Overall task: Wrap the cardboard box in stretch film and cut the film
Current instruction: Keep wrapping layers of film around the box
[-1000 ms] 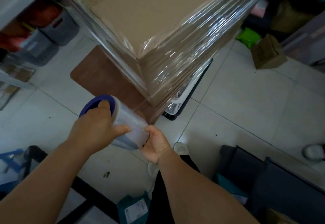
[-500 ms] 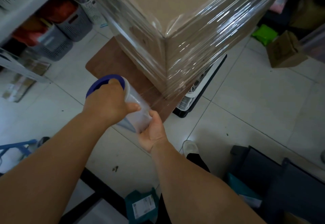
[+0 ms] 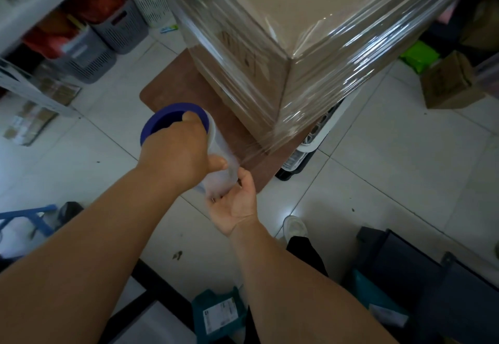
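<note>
A film-wrapped cardboard box (image 3: 310, 19) fills the upper centre. Below it, the stretch film roll (image 3: 189, 138) is gripped by the left hand (image 3: 175, 154); its lower end is cupped by the right hand (image 3: 237, 203), fingers curled. Both have risen since earlier.

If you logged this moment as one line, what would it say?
wrapping | left hand grips blue-cored stretch film roll | right hand holds roll's lower end | film runs to wrapped brown cardboard box | uncut

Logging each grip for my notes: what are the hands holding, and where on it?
Both hold the stretch film roll. The left hand grips its upper end, a finger hooked into the blue core; the right hand holds its lower end.
</note>
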The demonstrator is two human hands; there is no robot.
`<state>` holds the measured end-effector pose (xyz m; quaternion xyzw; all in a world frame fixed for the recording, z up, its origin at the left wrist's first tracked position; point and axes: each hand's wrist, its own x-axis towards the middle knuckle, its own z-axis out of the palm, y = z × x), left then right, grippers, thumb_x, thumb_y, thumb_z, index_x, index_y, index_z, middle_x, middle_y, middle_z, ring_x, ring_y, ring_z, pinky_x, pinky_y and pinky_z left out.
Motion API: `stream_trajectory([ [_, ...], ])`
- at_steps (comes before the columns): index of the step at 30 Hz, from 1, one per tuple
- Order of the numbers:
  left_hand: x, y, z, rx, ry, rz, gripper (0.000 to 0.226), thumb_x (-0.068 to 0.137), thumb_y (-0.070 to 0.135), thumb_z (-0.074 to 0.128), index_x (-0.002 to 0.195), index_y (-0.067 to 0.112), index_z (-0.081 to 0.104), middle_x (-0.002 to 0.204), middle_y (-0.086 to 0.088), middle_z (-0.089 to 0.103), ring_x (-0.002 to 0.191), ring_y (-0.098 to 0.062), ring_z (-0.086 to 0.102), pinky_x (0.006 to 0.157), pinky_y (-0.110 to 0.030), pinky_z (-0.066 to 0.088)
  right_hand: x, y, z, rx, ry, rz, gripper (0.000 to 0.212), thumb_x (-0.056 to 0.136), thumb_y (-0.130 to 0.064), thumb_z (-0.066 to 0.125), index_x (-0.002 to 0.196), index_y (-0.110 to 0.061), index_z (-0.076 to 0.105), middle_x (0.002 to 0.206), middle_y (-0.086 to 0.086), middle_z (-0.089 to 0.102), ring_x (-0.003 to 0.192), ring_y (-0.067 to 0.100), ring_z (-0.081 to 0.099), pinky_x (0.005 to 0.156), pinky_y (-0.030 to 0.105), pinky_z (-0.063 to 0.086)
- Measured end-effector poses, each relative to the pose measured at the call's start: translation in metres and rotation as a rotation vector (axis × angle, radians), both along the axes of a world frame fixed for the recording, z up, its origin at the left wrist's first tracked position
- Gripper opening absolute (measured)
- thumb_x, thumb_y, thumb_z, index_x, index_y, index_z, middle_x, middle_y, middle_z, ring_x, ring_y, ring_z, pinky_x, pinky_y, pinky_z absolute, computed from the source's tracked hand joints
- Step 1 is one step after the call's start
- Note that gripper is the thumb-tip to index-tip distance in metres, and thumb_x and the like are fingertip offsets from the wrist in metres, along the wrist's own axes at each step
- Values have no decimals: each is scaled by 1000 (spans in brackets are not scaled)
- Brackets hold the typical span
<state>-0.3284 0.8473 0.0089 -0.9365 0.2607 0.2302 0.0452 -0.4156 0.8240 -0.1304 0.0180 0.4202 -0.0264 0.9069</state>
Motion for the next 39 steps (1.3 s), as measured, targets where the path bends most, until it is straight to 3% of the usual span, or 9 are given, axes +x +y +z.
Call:
stream_trajectory([
  [4,-10,3,2,-23,6,-14,75,77,54,68,119,0,37,67,1,43,59,-14,46,46,-26,31,-19,2,2,7,42,5,35,89,-38,48,107,-11,61,92,7,60,79,15,52,65,22,34],
  [8,-21,4,0,-55,26,4,71,77,54,67,114,1,38,67,3,42,60,-14,46,46,-25,31,-33,-1,6,1,79,0,44,88,-39,48,118,-9,60,108,11,62,94,19,56,77,25,37],
  [14,-29,2,-2,-39,36,27,73,78,53,67,117,-1,38,67,4,41,57,-11,43,46,-25,29,-39,-2,9,26,109,-20,44,91,-40,40,114,-9,61,94,10,66,78,18,58,59,24,36],
  [20,-35,1,-4,-9,58,47,75,78,52,67,121,-2,38,91,-9,56,76,-20,53,64,-32,45,-38,0,-5,82,172,-18,38,97,-30,27,98,-10,59,83,9,58,68,16,50,56,24,33],
  [22,-35,0,-6,-14,73,65,76,78,51,68,123,-2,38,93,-9,58,76,-19,53,66,-31,45,-36,3,-7,90,188,-23,42,99,-32,24,103,-9,59,85,9,60,70,16,51,59,24,35],
  [26,-33,1,-11,-17,55,64,76,78,50,68,123,-4,37,100,-12,61,85,-24,59,66,-32,45,-26,10,-15,80,208,-66,38,97,-29,27,94,-11,60,82,7,59,69,14,50,61,23,34],
  [31,-23,-3,-20,32,18,34,76,78,51,68,120,-5,38,85,-10,57,74,-22,55,63,-34,46,-13,20,-28,82,201,-138,37,97,-27,28,92,-11,61,80,8,62,68,16,51,62,25,35],
  [39,-12,-6,-22,102,-24,-18,76,81,50,66,124,-5,34,67,-4,42,73,-24,56,60,-34,46,3,25,-26,85,153,-131,33,97,-28,30,96,-12,60,77,5,61,68,15,53,65,25,39],
])
